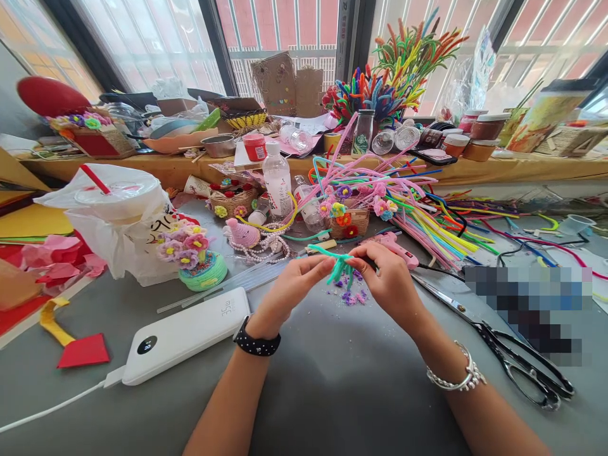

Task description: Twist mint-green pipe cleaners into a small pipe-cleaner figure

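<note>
Between my two hands, above the middle of the grey table, is a teal pipe cleaner (pixel 340 261) bent into several loops and ends. My left hand (pixel 304 282) pinches its left part between thumb and fingers. At its right side, my right hand (pixel 382 278) grips it with thumb and forefinger. Beneath the pipe cleaner lie purple and pink fuzzy clippings (pixel 352 297). Just behind my right hand is a pink glue gun (pixel 396 250), partly hidden by that hand. A pair of black-handled scissors (pixel 498 345) rests to the right of my right forearm.
A white power bank (pixel 190 335) with a cable lies left. Behind it stand a pipe-cleaner flower pot (pixel 203 269) and a bagged drink cup (pixel 118 202). Many loose pipe cleaners (pixel 427 228) spread at the back right. Bottles (pixel 277 177) and small flower baskets (pixel 350 223) line the back.
</note>
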